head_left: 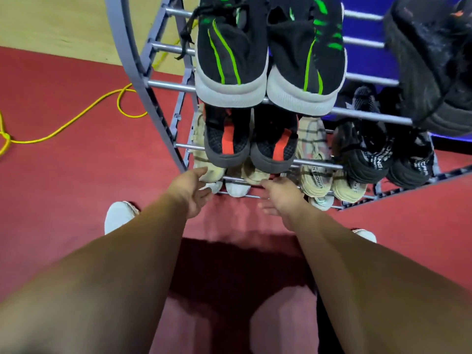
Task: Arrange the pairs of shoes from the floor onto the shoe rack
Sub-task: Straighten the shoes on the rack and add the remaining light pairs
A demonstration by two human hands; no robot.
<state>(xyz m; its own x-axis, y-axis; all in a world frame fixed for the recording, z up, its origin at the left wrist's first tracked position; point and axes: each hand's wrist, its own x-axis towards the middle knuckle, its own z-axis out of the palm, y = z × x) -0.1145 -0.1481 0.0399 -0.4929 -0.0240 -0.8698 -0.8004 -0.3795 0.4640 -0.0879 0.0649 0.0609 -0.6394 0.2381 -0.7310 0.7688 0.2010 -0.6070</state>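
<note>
A grey tiered shoe rack (168,86) stands in front of me. Black shoes with green stripes (231,62) sit on the top tier, and black shoes with orange stripes (227,139) on the tier below. A beige pair (251,173) lies on a lower tier, under the orange-striped pair. My left hand (190,189) reaches to the heel of the left beige shoe, fingers relaxed. My right hand (279,196) reaches to the right beige shoe's heel, fingers spread. Neither hand grips anything.
Another beige pair (316,172) and a black lettered pair (367,159) sit further right, a dark pair (434,60) at top right. A yellow cord (76,118) lies on the red floor at left. My white shoes (118,217) stand on the floor.
</note>
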